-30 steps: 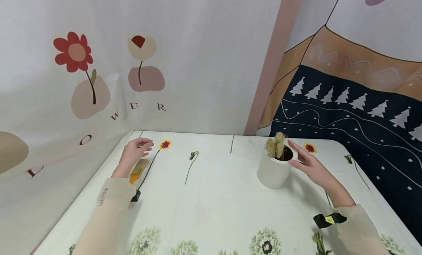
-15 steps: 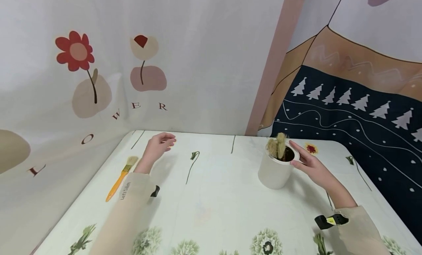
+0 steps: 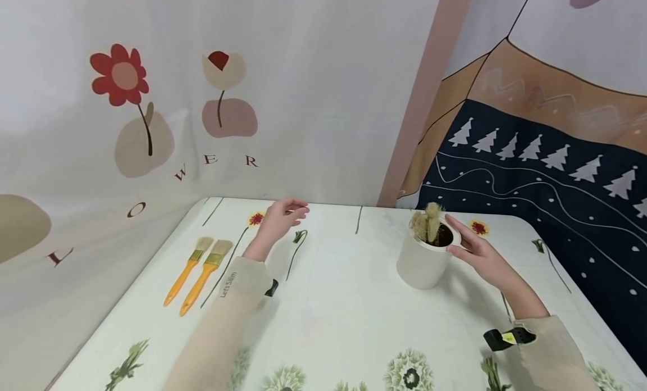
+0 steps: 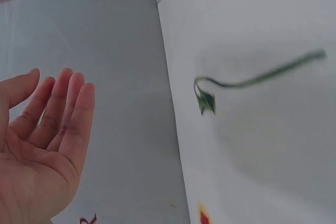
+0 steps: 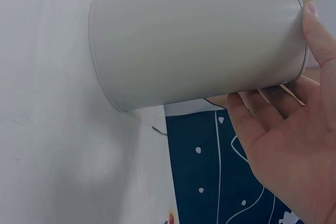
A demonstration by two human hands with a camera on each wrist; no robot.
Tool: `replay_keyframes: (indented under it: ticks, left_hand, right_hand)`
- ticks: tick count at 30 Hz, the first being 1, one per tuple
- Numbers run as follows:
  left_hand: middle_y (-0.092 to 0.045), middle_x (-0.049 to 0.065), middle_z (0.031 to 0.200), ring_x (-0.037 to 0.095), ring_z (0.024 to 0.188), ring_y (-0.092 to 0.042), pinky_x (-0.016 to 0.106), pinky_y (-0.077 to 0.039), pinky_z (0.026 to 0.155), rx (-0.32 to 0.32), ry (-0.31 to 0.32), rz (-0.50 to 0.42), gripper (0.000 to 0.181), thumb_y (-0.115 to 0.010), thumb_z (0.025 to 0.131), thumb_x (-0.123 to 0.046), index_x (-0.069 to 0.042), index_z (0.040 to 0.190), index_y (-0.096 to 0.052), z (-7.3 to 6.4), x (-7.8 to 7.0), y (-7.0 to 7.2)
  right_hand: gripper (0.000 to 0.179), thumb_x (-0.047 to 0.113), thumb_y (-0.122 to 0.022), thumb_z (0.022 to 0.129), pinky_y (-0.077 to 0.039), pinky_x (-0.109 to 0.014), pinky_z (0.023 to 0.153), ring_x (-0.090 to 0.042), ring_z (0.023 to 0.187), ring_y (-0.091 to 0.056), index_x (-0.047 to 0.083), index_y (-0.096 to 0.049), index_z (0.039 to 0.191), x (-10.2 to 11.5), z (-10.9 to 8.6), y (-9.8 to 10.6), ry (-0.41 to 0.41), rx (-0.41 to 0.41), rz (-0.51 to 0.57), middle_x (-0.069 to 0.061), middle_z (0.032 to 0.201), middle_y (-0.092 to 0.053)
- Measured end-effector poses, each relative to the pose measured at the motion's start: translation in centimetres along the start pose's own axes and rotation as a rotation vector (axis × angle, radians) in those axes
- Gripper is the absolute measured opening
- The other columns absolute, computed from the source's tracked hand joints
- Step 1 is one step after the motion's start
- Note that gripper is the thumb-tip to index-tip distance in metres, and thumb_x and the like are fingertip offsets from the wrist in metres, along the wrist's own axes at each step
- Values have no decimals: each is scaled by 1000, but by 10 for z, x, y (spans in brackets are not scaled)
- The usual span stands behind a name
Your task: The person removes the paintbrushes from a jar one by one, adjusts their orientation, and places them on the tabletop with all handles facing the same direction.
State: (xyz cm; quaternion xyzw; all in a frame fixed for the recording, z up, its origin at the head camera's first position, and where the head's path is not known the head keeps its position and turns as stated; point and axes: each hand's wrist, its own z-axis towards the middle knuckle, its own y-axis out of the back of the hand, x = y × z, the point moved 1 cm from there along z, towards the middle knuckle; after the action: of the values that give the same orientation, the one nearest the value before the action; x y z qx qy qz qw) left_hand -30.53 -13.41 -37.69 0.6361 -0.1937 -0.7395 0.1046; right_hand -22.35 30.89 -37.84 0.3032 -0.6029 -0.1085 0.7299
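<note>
A tall white plant pot (image 3: 422,264) stands upright on the table at centre right. Inside are dark soil and a pale, fuzzy plant like a cactus (image 3: 432,222). My right hand (image 3: 477,255) holds the pot at its rim; in the right wrist view the thumb touches the rim and the fingers lie along the far side. My left hand (image 3: 282,219) hovers above the back of the table with nothing in it, fingers loosely bent, as the left wrist view confirms. Two flat paintbrushes (image 3: 206,274) with orange handles lie side by side to its left.
The white tablecloth (image 3: 333,312) carries printed flowers and stems. Behind the table hangs a pale curtain (image 3: 323,99), and a dark cloth with printed trees (image 3: 536,177) hangs at the right. Both wrists wear a small black device (image 3: 497,339).
My left hand has moved right, away from the brushes, so that both brushes now show fully. My right hand and the pot have stayed in place.
</note>
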Motion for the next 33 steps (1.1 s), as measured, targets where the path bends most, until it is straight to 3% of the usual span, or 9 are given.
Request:
replay_keyframes:
  ticks: [20,33]
  left_hand:
    - [-71,14,116,25,102,-70,29,-61,86,111,-134,-125,27,-63,98,-15,-2,122,-64,2,-46,-80]
    - [-73,10,114,17,97,-71,25,-61,83,195,-149,-139,22,-65,97,-14,-7,119,-66,-5,-73,-123]
  right_hand:
    - [72,22,-53,104,-31,2,96,-51,149,-13,14,-10,161,0,0,0,7,1,8,-19,167,-7]
    - [72,20,-53,104,-32,2,96,-53,148,-13,12,-10,161,-1,0,0,21,5,30,-20,167,-6]
